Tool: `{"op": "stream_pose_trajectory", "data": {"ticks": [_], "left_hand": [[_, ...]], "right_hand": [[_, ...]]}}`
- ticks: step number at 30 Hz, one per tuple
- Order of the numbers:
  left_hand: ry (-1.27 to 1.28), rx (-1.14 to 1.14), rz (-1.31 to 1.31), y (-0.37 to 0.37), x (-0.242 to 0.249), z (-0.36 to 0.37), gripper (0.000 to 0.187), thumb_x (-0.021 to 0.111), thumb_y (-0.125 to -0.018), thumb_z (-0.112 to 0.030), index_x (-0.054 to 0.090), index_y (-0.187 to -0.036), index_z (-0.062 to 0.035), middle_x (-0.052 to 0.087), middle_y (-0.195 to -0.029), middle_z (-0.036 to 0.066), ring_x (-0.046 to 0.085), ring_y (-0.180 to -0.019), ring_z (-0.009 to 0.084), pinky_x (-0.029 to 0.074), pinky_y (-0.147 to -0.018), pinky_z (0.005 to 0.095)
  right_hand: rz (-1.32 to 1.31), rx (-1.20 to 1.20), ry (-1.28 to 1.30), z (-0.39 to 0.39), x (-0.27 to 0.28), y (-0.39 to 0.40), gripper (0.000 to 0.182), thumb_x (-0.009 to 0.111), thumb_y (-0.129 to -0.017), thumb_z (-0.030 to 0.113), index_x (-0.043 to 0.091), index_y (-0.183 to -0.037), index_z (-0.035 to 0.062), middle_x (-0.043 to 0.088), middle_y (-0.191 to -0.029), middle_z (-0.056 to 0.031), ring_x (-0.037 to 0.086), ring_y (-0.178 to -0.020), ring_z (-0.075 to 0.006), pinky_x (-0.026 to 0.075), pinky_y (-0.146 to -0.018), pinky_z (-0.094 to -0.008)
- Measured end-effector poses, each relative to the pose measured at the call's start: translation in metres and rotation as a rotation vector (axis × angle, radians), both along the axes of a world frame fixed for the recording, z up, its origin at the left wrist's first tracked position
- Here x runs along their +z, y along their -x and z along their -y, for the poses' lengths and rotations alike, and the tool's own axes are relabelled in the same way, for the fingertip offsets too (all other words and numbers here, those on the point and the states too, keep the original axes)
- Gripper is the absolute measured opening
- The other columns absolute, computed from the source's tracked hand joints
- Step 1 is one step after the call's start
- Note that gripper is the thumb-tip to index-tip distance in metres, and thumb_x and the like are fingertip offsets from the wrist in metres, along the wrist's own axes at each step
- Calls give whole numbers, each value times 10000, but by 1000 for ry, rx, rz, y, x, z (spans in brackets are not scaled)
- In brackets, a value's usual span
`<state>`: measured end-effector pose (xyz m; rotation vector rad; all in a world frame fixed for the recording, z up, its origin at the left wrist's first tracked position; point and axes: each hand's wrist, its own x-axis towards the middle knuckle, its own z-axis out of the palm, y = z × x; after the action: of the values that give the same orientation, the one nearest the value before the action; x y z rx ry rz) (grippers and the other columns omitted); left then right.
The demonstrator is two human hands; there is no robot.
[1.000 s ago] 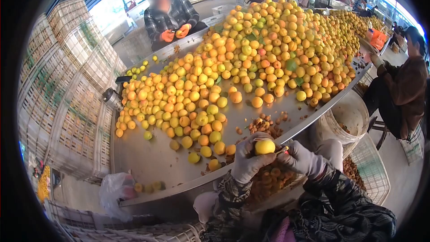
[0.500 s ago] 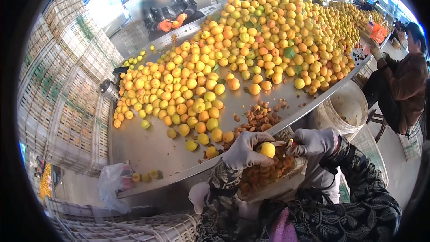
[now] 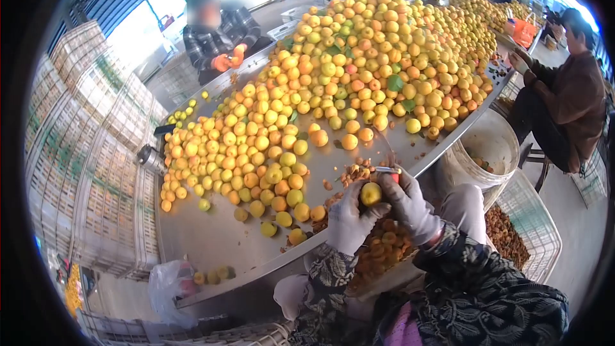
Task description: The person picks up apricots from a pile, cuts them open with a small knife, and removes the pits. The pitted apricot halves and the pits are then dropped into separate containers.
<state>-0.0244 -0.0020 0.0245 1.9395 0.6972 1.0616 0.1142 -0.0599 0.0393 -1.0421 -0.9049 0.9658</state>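
My left hand (image 3: 351,216), in a pale work glove, is closed around a yellow apricot (image 3: 371,194). Close beside the fruit, my right hand (image 3: 410,208), also gloved, grips a small red-handled knife (image 3: 391,172) with its metal part showing over the fingers. Below both hands sits a container holding orange apricot halves (image 3: 384,247), partly hidden by my sleeves. Just beyond my left hand, brown apricot pits (image 3: 355,172) lie on the metal table (image 3: 214,221). A large heap of whole apricots (image 3: 359,57) covers much of that table.
To the right stand a white bucket (image 3: 487,147) and a crate of brown pits (image 3: 506,237). Stacked plastic crates (image 3: 96,154) rise on the left. A plastic bag (image 3: 168,288) hangs at the table corner. One person (image 3: 221,38) works opposite, another (image 3: 564,96) sits at right.
My right hand has come round to the far side of the apricot, bringing the knife upright near it. My left hand still holds the fruit. The whole view has shifted slightly.
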Motion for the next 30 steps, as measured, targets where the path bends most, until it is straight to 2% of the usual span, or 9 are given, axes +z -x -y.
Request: {"op": "stream_pose_trajectory", "data": {"ticks": [2, 8, 12, 17, 19, 20, 24, 28, 30], "left_hand": [[-46, 40, 32, -2, -1, 2, 539, 649, -894, -379, 516, -1250, 4, 640, -1068, 223, 656, -961, 374, 535, -796, 402], [-367, 219, -117, -3, -1, 7, 485, 561, -939, -413, 535, -1198, -3, 651, -998, 210, 646, -868, 400, 521, -718, 426], [-358, 375, -41, -13, -12, 11, 449, 503, -966, -424, 572, -1116, -6, 653, -903, 207, 633, -819, 414, 501, -679, 435], [89, 378, 318, -17, -19, 15, 400, 398, -1014, -335, 614, -980, 1, 632, -786, 211, 646, -759, 366, 483, -659, 405], [47, 404, 376, -17, -27, 12, 375, 387, -1023, -298, 609, -993, 2, 640, -800, 179, 642, -735, 280, 480, -679, 370], [84, 392, 354, -15, -26, 11, 369, 388, -1024, -288, 610, -990, 5, 641, -821, 151, 626, -750, 237, 475, -697, 353], [284, 298, 526, -11, -34, 10, 347, 400, -1020, -262, 609, -970, 11, 626, -881, 74, 567, -821, 132, 457, -747, 304], [375, 237, 623, -11, -33, 16, 336, 412, -1017, -259, 605, -959, 10, 618, -893, 77, 566, -858, 131, 455, -772, 289], [633, 175, 860, -13, -40, 17, 316, 437, -1007, -275, 600, -991, -5, 610, -891, 75, 570, -877, 129, 461, -777, 288]], "right_hand": [[-79, -54, 27, -10, -5, 4, 348, 536, -976, 266, 561, -1179, -16, 598, -950, 3, 524, -828, -58, 453, -712, -225], [-183, -23, 117, -18, 2, 10, 318, 566, -963, 257, 598, -1115, -22, 611, -878, 21, 535, -781, -54, 453, -670, -213], [28, -247, 33, -22, 18, 37, 206, 603, -932, 183, 626, -986, -14, 616, -801, 10, 543, -744, -58, 448, -632, -223], [205, -358, -84, -32, 11, 47, 113, 624, -886, 108, 605, -865, -1, 586, -729, 1, 497, -683, -54, 430, -610, -244], [611, -382, -143, -34, 16, 45, 81, 611, -818, 59, 578, -772, 1, 518, -643, -49, 490, -612, -107, 408, -565, -286], [614, -373, -176, -36, 18, 46, 79, 597, -762, 45, 546, -722, 0, 473, -615, -108, 490, -558, -197, 397, -541, -327], [809, -341, -200, -37, 19, 47, 91, 598, -762, 53, 540, -716, 0, 506, -633, -127, 520, -569, -243, 415, -546, -336], [919, -252, -239, -36, 20, 45, 143, 646, -725, 108, 536, -700, 21, 513, -644, -138, 535, -567, -304, 434, -531, -366], [960, -232, -245, -35, 23, 43, 157, 656, -713, 125, 533, -695, 29, 511, -644, -137, 539, -565, -315, 436, -524, -372]]}}
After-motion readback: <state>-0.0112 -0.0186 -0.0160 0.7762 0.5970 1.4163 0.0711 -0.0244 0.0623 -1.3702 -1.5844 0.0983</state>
